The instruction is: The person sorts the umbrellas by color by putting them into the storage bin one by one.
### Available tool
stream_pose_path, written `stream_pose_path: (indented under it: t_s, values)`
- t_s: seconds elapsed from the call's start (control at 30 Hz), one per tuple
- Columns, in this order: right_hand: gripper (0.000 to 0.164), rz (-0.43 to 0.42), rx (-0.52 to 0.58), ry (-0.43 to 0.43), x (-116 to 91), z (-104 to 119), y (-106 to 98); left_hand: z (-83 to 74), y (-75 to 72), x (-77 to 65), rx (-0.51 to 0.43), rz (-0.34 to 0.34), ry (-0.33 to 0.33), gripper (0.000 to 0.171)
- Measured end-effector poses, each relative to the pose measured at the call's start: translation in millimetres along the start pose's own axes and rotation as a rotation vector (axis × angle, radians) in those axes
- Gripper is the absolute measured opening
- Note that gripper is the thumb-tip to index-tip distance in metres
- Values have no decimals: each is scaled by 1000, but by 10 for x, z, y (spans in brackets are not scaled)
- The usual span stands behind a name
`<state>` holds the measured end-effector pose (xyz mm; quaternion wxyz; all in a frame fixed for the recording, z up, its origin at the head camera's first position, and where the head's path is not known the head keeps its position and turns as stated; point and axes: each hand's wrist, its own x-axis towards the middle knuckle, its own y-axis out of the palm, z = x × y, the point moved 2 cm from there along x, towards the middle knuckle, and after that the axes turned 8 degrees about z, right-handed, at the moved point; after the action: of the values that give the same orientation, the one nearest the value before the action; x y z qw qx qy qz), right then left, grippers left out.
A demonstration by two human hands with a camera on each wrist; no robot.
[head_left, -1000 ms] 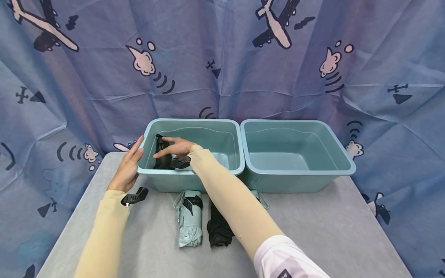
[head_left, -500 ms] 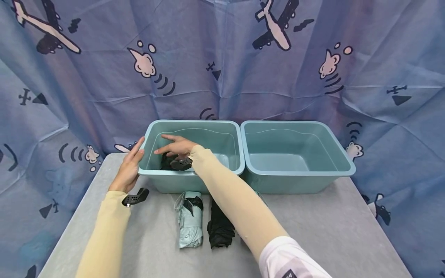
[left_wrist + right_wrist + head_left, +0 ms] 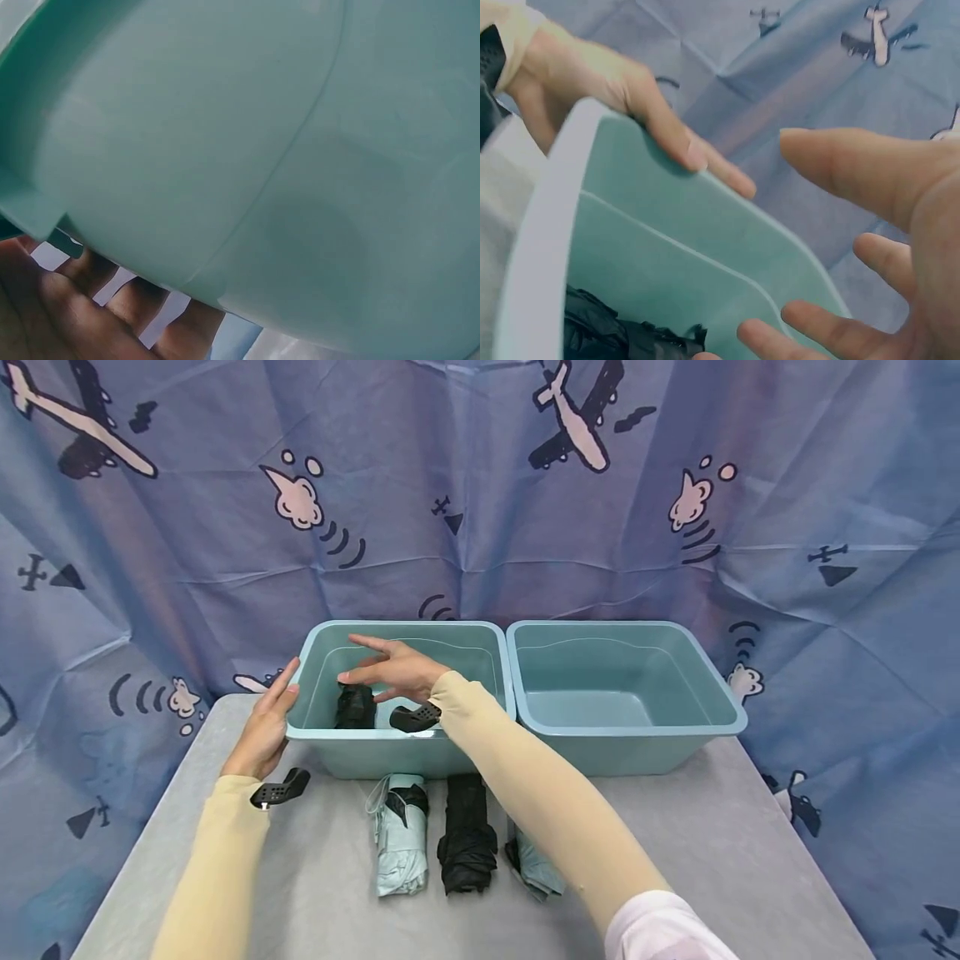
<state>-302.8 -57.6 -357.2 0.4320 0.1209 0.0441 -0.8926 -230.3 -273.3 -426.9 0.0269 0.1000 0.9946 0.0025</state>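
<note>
My left hand (image 3: 260,729) rests against the left end of the left light-teal bin (image 3: 367,734), its extended fingers along the outer wall and its thumb at the rim. In the right wrist view, that thumb tip lies on the rim. My right hand (image 3: 400,672) hovers over the same bin with spread fingers and nothing between them. Just below it, a black folded umbrella (image 3: 356,707) lies at the bin's left side, its lower part hidden by the front wall. The right wrist view shows the dark crumpled fabric (image 3: 600,326) inside the bin.
A second teal bin (image 3: 630,732) stands right beside the first. In front of them lie a pale teal folded umbrella (image 3: 401,852), a black folded umbrella (image 3: 467,843) and another teal one (image 3: 538,868), partly hidden under my right arm. A patterned curtain (image 3: 480,527) hangs behind.
My right hand has lifted up and right, away from the black umbrella, which now lies lower in the bin. My left hand stays at the bin's end. The view has shifted slightly.
</note>
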Motion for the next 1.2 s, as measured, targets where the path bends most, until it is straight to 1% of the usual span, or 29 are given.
stream_pose_path:
  t_s: [0.2, 0.33, 0.43, 0.57, 0.7, 0.83, 1.0, 1.2]
  values:
    - [78, -2, -28, -41, -281, 38, 4, -8, 13, -9, -12, -1, 7, 59]
    - [79, 17, -35, -74, -464, 19, 6, 3, 15, -11, -6, -5, -7, 59]
    - [80, 46, -36, -118, -626, 4, 2, 9, 18, -13, 10, -9, -22, 59]
    - [80, 62, -47, -185, -864, -6, -6, 9, 13, -18, 25, -9, -30, 58]
    - [79, 58, -80, -235, -1112, -26, -11, 8, 4, -14, 6, 1, -12, 60]
    - [78, 61, -115, -255, -1331, -70, 0, 10, -8, -16, -18, 9, 8, 63]
    - [79, 61, -128, -280, -1593, -155, 6, 1, 1, -18, -6, 6, -4, 62]
    - [81, 59, -87, -302, -1918, -276, 13, -5, 5, -22, -12, 6, -2, 61]
